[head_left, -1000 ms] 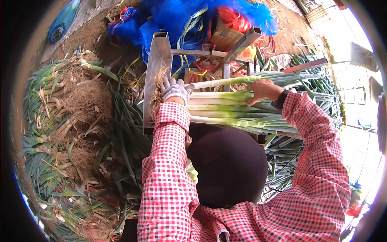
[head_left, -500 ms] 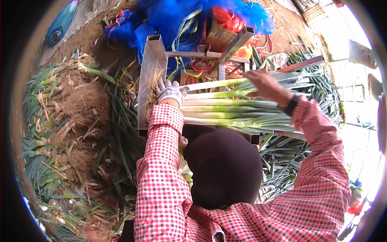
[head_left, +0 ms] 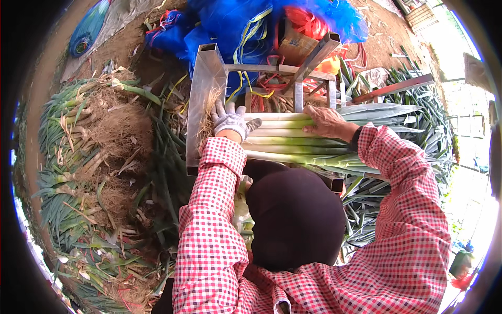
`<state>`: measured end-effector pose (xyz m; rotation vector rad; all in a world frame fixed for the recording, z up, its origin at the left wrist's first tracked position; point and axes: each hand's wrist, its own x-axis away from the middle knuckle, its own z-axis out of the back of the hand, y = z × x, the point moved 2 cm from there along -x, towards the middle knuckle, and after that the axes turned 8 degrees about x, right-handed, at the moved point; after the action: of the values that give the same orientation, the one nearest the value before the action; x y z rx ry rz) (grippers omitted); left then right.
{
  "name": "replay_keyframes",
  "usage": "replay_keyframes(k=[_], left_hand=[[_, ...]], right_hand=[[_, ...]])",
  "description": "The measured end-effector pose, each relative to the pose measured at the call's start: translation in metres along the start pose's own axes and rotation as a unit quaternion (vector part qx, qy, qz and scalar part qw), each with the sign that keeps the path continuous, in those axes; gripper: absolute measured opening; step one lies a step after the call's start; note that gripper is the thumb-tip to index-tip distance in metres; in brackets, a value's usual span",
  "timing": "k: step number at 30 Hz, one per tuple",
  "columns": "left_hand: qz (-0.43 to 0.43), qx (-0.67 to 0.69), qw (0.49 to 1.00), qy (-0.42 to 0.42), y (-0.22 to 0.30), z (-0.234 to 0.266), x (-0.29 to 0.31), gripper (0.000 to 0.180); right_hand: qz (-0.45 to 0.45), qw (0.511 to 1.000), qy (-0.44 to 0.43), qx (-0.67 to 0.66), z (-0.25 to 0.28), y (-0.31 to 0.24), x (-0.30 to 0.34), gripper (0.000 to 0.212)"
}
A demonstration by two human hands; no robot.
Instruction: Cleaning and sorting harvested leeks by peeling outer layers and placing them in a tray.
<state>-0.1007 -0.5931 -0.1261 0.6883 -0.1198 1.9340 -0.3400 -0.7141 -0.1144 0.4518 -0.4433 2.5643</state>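
Several leeks lie side by side across a metal frame, their white ends to the left and green leaves to the right. My left hand, in a pale grey glove, rests on the white ends with its fingers spread. Beside it, dry roots stick out against the frame's upright metal plate. Bare, my right hand curls over the far leeks where white turns to green. Its thumb lies across the stalks, while the undersides of the fingers are hidden.
A long heap of rooty leeks covers the ground at left. More leek leaves lie under and right of the frame. Blue netting, red straps and a cardboard box are behind it. Two square metal posts rise at the far side.
My right hand has come down and left from above the leaves onto the leeks. The far leeks now lie closer together. My left hand stays at the root ends.
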Motion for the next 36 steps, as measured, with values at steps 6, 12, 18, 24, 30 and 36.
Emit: replay_keyframes(k=[6, 12, 18, 24, 30, 36], left_hand=[[0.023, 0.033, 0.978, -0.205, -0.006, -0.021, -0.043, 0.074], [0.011, -0.009, 0.999, -0.051, 0.017, -0.023, -0.031, 0.080], [-0.207, 0.139, 0.964, 0.087, 0.032, 0.058, 0.105, 0.058], [-0.262, 0.341, 0.886, 0.175, -0.090, 0.069, 0.321, 0.038], [0.248, 0.541, 0.677, 0.434, -0.243, 0.014, 0.495, 0.024], [0.040, 0.784, 0.304, 0.540, -0.260, -0.011, 0.529, 0.021]], right_hand=[[0.051, 0.994, 0.068, 0.064, -0.021, 0.008, 0.004, 0.053], [0.151, 0.973, 0.126, 0.122, -0.045, 0.054, -0.015, 0.050], [-0.010, 0.980, -0.026, 0.198, -0.023, 0.051, -0.025, 0.053], [0.029, 0.990, 0.011, 0.139, 0.012, 0.058, -0.042, 0.052], [0.066, 0.978, 0.094, 0.172, 0.173, -0.020, 0.082, 0.055], [0.442, 0.893, -0.054, 0.063, 0.208, -0.355, 0.134, 0.052]])
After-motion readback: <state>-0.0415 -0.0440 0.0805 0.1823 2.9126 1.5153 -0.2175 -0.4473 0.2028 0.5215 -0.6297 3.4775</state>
